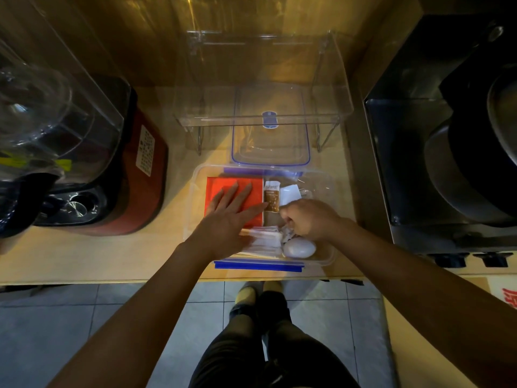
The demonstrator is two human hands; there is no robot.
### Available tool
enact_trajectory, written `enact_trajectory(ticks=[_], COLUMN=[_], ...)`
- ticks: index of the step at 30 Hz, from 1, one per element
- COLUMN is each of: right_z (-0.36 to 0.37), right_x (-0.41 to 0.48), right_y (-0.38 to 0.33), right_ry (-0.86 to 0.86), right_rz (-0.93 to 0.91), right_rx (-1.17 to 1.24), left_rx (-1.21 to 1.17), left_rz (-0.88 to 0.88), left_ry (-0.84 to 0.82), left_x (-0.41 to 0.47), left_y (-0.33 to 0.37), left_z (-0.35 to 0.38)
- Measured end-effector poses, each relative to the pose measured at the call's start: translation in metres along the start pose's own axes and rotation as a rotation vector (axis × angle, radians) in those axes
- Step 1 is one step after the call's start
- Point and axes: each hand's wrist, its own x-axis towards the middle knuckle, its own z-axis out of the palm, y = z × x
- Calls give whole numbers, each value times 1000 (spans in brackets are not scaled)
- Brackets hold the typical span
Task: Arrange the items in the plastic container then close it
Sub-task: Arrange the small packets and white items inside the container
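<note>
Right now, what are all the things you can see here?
Clear plastic container with blue clips: one, on the wooden counter, open.
Clear lid with blue rim: one, behind the container.
Flat red-orange packet: one, container's left side.
Brown and white sachet: one, container's middle.
White oval object: one, container's near side.
White paper packets: several, near side.
Clear acrylic shelf: one, behind the lid.
Red appliance: one, far left.
Dark pan: one, on the stove, right.
Left hand: flat on the red-orange packet.
Right hand: grip curled among the packets.
</note>
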Motion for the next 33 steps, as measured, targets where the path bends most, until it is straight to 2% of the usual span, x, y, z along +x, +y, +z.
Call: enact_trajectory(ticks=[4, 6, 8, 11, 16, 19, 23, 26, 30, 33], right_z=[-2, -6, -8, -4, 0, -4, -3, 1, 8, 3], right_x=[-3, -3, -3, -4, -4, -8, -4, 1, 0, -11], right_y=[4, 3, 1, -5, -8, -4, -1, -7, -4, 1], right_ry=[-57, -135, -189, -271, -356, -274, 97, 185, 257, 372], right_rz=[44, 53, 75, 108, 108, 149, 288, 363, 272, 39], right_rx=[107, 215, 190, 152, 166, 102, 177, -39, -370, -471], left_rx=[-183, -201, -150, -221, -210, -225, -281, -336, -361, -413], left_rz=[26, -34, -74, -157, -233, -258, -270, -236, -248, -250], left_ry=[131, 61, -25, -103, -137, -124, -155, -225, -234, -303], left_x=[-10, -14, -14, -12, -7, -6, -4, -3, -2, 0], left_y=[16, 20, 20, 17, 19, 21, 19, 18, 17, 17], left_z=[-12, -12, -8, -2, 4, 6, 7, 7, 8, 7])
